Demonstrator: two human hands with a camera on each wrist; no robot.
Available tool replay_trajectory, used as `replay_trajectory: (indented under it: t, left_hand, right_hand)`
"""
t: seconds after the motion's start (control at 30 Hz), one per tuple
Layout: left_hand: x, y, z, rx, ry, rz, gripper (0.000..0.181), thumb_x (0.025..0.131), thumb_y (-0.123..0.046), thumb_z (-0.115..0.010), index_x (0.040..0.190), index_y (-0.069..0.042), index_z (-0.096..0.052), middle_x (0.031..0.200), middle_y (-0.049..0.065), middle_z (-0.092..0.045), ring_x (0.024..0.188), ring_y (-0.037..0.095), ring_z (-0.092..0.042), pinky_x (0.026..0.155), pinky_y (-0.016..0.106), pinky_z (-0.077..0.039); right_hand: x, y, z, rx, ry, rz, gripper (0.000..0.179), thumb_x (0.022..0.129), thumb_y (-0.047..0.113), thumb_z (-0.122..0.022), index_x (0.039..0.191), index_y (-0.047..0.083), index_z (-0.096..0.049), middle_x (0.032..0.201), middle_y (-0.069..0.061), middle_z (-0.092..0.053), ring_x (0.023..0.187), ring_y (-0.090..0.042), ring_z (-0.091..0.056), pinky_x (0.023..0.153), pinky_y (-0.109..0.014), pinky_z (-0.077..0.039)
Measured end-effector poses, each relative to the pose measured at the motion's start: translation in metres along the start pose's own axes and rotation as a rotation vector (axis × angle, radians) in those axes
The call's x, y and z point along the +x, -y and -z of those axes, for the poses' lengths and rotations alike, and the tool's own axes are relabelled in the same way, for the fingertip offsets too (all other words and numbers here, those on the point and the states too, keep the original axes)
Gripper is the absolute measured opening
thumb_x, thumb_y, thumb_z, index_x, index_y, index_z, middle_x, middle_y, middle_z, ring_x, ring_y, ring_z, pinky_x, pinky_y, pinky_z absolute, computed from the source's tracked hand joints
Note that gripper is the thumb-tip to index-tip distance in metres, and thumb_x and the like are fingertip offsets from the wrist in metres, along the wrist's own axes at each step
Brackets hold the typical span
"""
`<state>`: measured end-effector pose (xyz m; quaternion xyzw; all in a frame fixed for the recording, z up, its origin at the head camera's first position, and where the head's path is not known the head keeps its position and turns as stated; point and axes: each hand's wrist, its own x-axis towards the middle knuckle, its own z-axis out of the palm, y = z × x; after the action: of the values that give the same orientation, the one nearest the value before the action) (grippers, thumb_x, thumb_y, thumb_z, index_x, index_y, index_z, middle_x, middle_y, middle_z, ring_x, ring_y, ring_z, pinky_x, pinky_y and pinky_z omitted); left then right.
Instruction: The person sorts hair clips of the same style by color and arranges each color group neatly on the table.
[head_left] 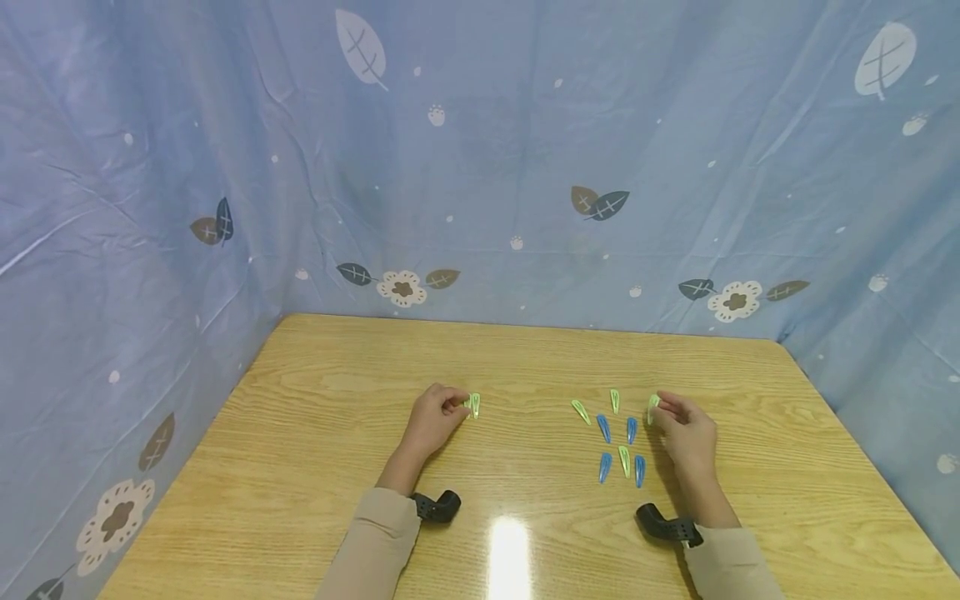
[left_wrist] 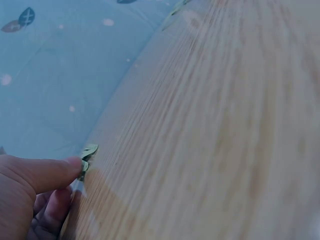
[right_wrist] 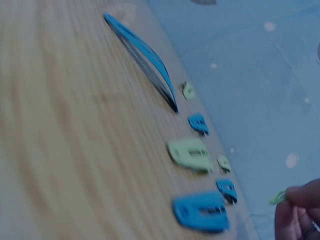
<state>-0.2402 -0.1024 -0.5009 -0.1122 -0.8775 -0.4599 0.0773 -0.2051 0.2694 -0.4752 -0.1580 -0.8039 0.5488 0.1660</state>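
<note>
My left hand (head_left: 433, 421) is at the left middle of the table, its thumb and fingertips pinching a green snap hair clip (left_wrist: 84, 167). Right beside that one lies a second green hair clip (head_left: 476, 406). On the right side, my right hand (head_left: 688, 437) pinches another green hair clip (right_wrist: 277, 197) between thumb and finger. Loose to its left are three green clips, one of them a tilted clip (head_left: 581, 412) at the group's left edge, and several blue hair clips, such as the blue clip (head_left: 640, 471) nearest my right wrist.
The wooden table (head_left: 525, 358) runs back to a blue patterned curtain (head_left: 517, 167), which also hangs along both sides. Each wrist wears a black camera mount, the left mount (head_left: 438, 507) and the right mount (head_left: 663, 525). A bright light reflection lies at the front middle.
</note>
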Motion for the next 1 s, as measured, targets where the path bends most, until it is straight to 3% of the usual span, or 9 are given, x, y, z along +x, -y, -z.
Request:
replay_trajectory:
  t: [0.13,0.4,0.77,1.0]
  left_hand:
    - [-0.001,0.0,-0.001,0.001,-0.002,0.0,0.017,0.086,-0.01,-0.072,0.101,-0.004,-0.072,0.087,0.003,-0.055,0.074,0.013,-0.052,0.067,0.026,-0.048]
    - [-0.002,-0.001,-0.002,-0.004,0.002,0.0,0.017,0.086,-0.011,-0.072,0.102,-0.004,-0.072,0.087,0.003,-0.055,0.075,0.012,-0.052,0.068,0.025,-0.048]
    - [-0.001,-0.001,0.0,0.01,-0.007,-0.007,0.017,0.086,-0.011,-0.072,0.102,-0.004,-0.072,0.087,0.003,-0.055,0.076,0.012,-0.052,0.068,0.025,-0.048]
    - [-0.001,-0.001,0.0,0.01,-0.008,-0.006,0.017,0.086,-0.01,-0.072,0.102,-0.003,-0.072,0.087,0.003,-0.055,0.076,0.012,-0.051,0.067,0.025,-0.047]
  right_hand:
    - [-0.007,0.011,-0.004,0.033,0.088,0.001,0.034,0.092,0.01,-0.063,0.124,-0.002,-0.059,0.1,0.006,-0.06,0.086,0.002,-0.054,0.07,-0.01,-0.046]
    - [-0.019,0.029,-0.015,0.051,0.283,0.048,0.037,0.095,0.015,-0.06,0.127,-0.002,-0.054,0.118,-0.012,-0.054,0.096,-0.002,-0.053,0.082,-0.01,-0.043]
    - [-0.032,0.051,-0.053,0.139,0.397,0.035,0.035,0.093,0.007,-0.062,0.124,-0.006,-0.056,0.111,-0.012,-0.056,0.092,-0.008,-0.055,0.079,-0.015,-0.047]
    - [-0.04,0.06,-0.084,0.164,0.451,0.072,0.031,0.092,0.006,-0.063,0.121,-0.004,-0.059,0.109,-0.014,-0.057,0.094,-0.014,-0.055,0.08,-0.016,-0.047]
